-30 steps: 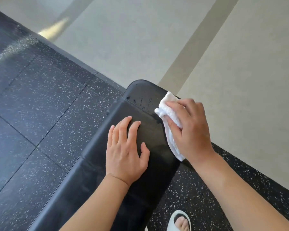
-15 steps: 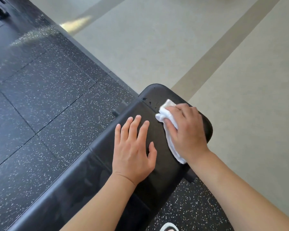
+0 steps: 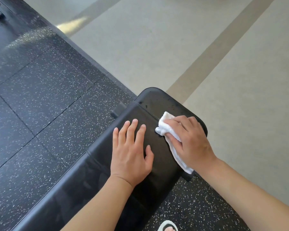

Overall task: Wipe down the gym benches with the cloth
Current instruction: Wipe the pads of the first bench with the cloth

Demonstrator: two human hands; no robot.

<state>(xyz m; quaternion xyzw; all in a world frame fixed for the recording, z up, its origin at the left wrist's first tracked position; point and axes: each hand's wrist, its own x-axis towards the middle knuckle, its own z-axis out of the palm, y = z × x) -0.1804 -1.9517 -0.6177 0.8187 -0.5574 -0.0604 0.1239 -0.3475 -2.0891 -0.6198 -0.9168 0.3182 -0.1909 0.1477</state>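
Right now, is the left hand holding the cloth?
No, the left hand lies flat with straight fingers on the black bench pad, while the right hand holds the white cloth.

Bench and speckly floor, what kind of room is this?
Probably a gym: a black padded bench, speckled black rubber floor tiles, and the right hand wiping the pad with a white cloth.
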